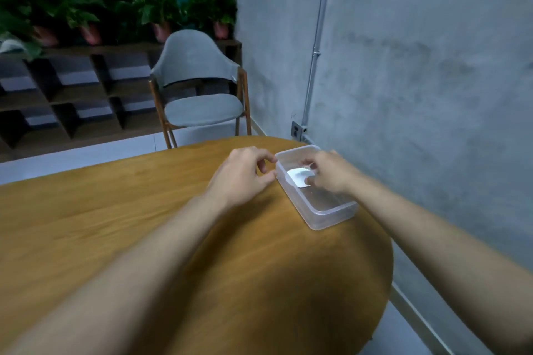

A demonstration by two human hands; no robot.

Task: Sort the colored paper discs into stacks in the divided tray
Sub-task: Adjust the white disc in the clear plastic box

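Clearly clear plastic tray [323, 212], white round disc [298, 177], wood table [115, 210]

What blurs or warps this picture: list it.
Head view: dim, cool light; plants smeared by motion blur; both forearms soft; wide-angle lens bends the wall pipe and table edge; the white disc in the clear tray looks washed out.

No text, label, brand, number or sign can be read anywhere in view, neither on the clear tray [323, 212], the tabletop [115, 210] nor the wall [432, 66].
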